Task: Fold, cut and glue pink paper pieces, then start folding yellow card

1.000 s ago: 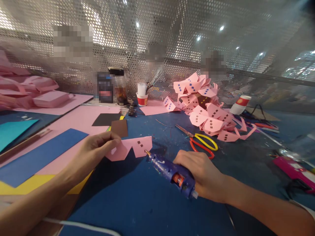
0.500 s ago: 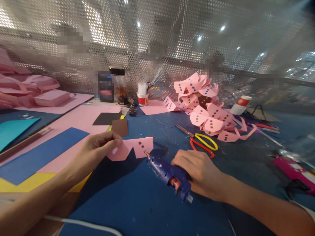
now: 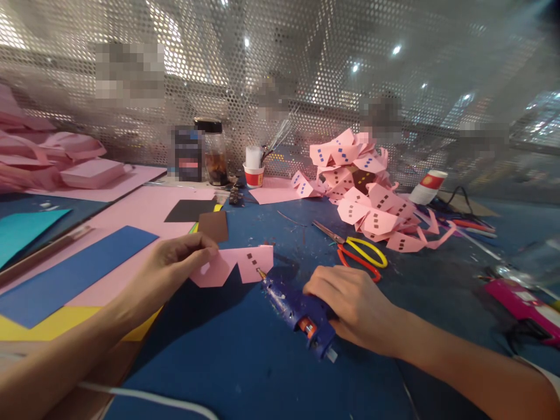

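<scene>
A pink paper cutout with a notched lower edge and small dark squares hangs from my left hand, whose thumb and fingers pinch its left end. Wrapped round the handle of a blue glue gun is my right hand. The gun's nozzle points up and left and meets the cutout at the lowest dark square, near its right end. Scissors with red and yellow handles lie beyond my right hand.
Finished-looking pink pieces are heaped at the back right. A paper cup, a jar and a brown sheet stand or lie behind. Blue paper is at left, a magenta tool at right.
The rear of the glue gun has swung slightly left, its nozzle staying by the dark squares. The cutout and my left hand have barely moved.
</scene>
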A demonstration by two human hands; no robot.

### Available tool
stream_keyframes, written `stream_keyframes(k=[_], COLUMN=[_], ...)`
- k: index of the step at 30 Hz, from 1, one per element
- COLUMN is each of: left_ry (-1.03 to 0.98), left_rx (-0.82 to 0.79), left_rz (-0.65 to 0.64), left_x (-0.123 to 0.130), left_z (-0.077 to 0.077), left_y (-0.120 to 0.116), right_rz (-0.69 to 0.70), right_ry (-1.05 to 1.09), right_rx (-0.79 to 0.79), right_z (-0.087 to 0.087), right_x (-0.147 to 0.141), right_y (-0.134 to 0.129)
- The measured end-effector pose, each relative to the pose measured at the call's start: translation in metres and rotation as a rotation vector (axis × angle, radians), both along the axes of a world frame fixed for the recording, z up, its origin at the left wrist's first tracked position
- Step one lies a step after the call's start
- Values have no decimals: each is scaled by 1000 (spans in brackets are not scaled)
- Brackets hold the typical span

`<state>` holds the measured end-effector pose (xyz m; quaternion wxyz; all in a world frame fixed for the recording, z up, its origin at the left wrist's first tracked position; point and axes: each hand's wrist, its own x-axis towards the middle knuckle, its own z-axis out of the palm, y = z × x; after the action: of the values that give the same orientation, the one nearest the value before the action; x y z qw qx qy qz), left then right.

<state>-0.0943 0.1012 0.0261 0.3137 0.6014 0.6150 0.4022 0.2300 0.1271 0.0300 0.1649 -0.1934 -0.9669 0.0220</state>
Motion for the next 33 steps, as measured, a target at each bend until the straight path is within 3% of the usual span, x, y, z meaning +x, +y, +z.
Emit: stream_keyframes(k=[33], left_ry=[-21], left_rx=[-15], left_rz=[-9], left_x=[1], left_z=[2], left_y=[-1], right_rz=[-1], right_ry=[-14], right_rx=[2], right_z=[-4], right_x=[-2], right_y=[-1])
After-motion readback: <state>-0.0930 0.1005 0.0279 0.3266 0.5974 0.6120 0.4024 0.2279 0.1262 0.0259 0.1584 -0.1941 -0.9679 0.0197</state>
